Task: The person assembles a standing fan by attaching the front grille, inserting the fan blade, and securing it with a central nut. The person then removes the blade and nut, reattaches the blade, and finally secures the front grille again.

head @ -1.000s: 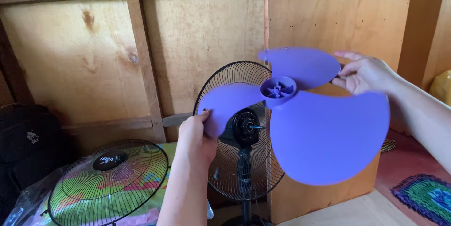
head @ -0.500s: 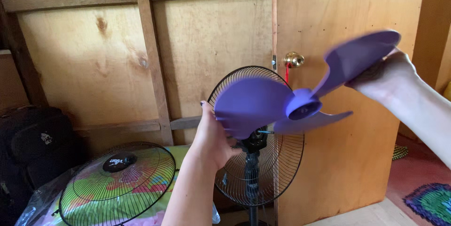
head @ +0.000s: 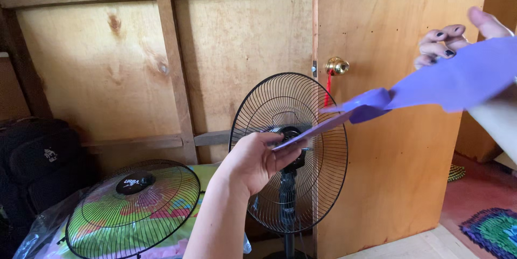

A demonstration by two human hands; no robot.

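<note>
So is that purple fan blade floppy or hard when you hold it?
Probably thin and a bit bendy: the purple fan blade looks sheet-thin edge-on. Likely light, since the left hand and right hand hold it only at the tips. Smooth plastic, so maybe slippery.

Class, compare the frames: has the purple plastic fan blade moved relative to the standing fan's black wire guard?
Yes. The purple plastic fan blade has swung rightward and turned edge-on, uncovering the black wire guard it earlier overlapped; both hands hold it.

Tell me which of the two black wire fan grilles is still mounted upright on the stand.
The rear black wire grille behind the left hand stands on the pole; the other black wire grille lies tilted on colourful bedding at lower left.
</note>
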